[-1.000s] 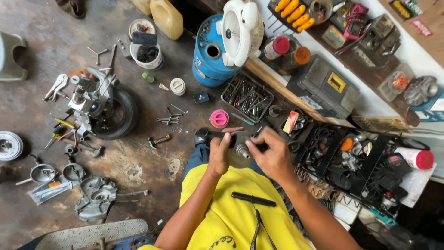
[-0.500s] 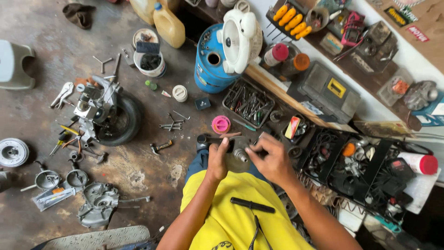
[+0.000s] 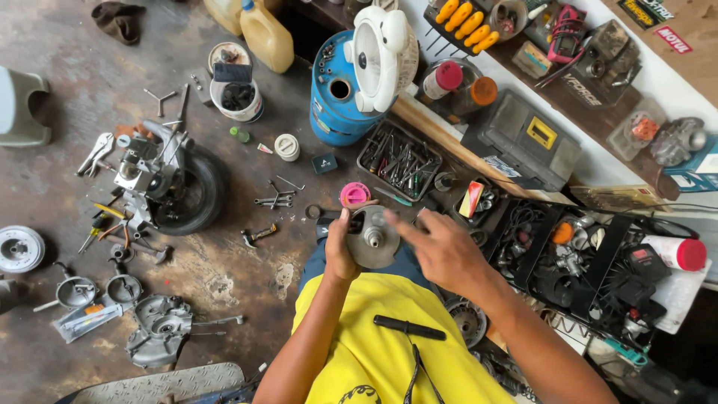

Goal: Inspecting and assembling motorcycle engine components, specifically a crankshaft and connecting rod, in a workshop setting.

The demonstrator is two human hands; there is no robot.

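Head view: stained, parts-strewn concrete floor (image 3: pixel 67 90)

Yellow jug (image 3: pixel 267 36) stands at top centre on the floor. Grey case (image 3: pixel 521 140) carries a yellow rectangular label (image 3: pixel 541 132). Black-and-yellow sticker (image 3: pixel 641 10) and red-and-white sticker (image 3: pixel 669 39) sit top right.

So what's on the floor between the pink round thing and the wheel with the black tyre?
Head view: small metal wrenches lie between the pink cap and the tyre.
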